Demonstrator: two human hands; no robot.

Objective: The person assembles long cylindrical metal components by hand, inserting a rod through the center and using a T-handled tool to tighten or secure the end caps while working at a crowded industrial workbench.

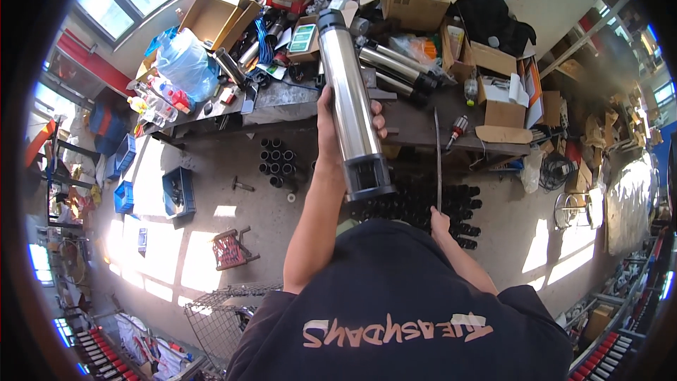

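My left hand (327, 131) is wrapped round a shiny steel pump-like cylinder (345, 88) with a black cap at its far end. A black slotted collar with a flange forms the near end. The cylinder is held up in front of me, its far end tilted a little to the left. Lower down on the right, my right hand (439, 223) is closed on the near end of a long, thin metal bar (438, 159). The bar points away from me, and its far tip overlaps the workbench (409, 120) in the view.
More steel cylinders (398, 71) lie on the bench among open cardboard boxes (416, 7) and a plastic bag (187, 64). A small red-and-silver part (458, 127) is near the bench's front edge. Black cylindrical parts (462, 201), a low stool (229, 248) and blue crates (178, 192) stand on the floor.
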